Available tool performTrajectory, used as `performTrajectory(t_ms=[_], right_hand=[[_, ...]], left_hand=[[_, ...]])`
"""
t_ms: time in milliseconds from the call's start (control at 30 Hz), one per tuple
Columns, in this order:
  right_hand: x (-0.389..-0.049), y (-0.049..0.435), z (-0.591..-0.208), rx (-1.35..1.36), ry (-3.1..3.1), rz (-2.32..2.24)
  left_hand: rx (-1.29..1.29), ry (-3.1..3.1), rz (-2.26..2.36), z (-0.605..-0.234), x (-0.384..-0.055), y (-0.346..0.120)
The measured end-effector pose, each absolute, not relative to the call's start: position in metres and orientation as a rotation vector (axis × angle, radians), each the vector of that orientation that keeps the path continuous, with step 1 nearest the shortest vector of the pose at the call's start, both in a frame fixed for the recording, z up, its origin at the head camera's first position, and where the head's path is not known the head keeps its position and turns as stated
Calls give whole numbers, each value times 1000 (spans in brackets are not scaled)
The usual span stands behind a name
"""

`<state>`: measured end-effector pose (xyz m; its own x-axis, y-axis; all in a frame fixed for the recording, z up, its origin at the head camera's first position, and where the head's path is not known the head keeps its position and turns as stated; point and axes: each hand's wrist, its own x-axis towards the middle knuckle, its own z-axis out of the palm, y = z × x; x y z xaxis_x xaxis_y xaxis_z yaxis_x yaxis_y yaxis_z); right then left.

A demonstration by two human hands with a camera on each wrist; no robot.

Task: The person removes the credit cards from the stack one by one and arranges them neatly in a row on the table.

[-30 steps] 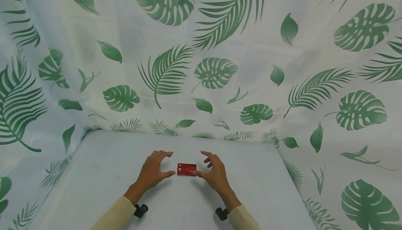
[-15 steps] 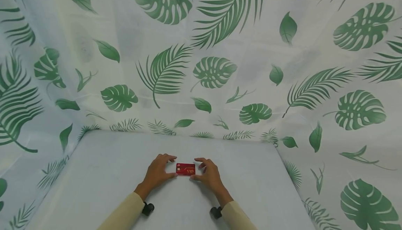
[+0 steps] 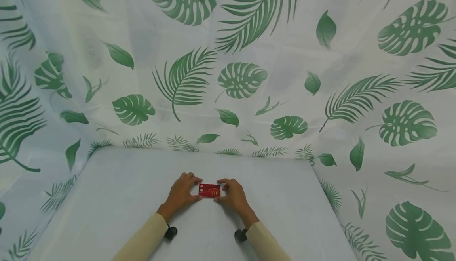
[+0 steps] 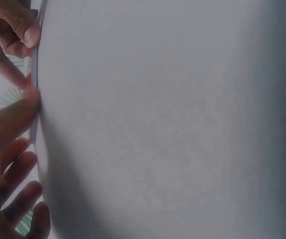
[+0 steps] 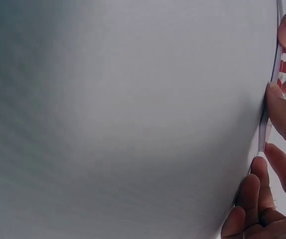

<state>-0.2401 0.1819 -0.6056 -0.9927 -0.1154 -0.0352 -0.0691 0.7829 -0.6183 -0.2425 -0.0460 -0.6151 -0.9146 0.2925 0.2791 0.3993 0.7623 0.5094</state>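
Since a second ago the left hand [image 3: 181, 193] and the right hand [image 3: 235, 196] have come inward to the red card [image 3: 209, 190], and the right thumb [image 3: 219, 200], which lay over its face, now sits at the near corner. Nearest me on the feed are the cream sleeves [image 3: 142, 240], with black wrist cameras [image 3: 171, 233] just beside the cuffs. Beyond them the card sits between the two hands, face up, on or just above the white table [image 3: 117, 197] (from this far off I can't tell whether it touches). As I read it, each hand pinches one end, thumb at the near edge, index finger at the far corner; the left hand's other fingers are a little spread, the right hand's bunched together. My right wrist view shows a layered edge, so I take the card for the top of a stack. That worries me: uneven pressure from the thumbs could skew the layers, and too light a squeeze could let the lower ones slip. Should one hand rise ahead of the other, the stack could tilt and fan apart. Farthest off, the leaf-print cloth [image 3: 249, 124] hangs well apart from the hands
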Motion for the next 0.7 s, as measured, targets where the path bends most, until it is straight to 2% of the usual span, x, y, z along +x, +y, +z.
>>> performTrajectory(t_ms=[700], right_hand=[[-231, 172, -593, -263, 3017, -974]], left_hand=[[-610, -2705, -871, -598, -234, -56]])
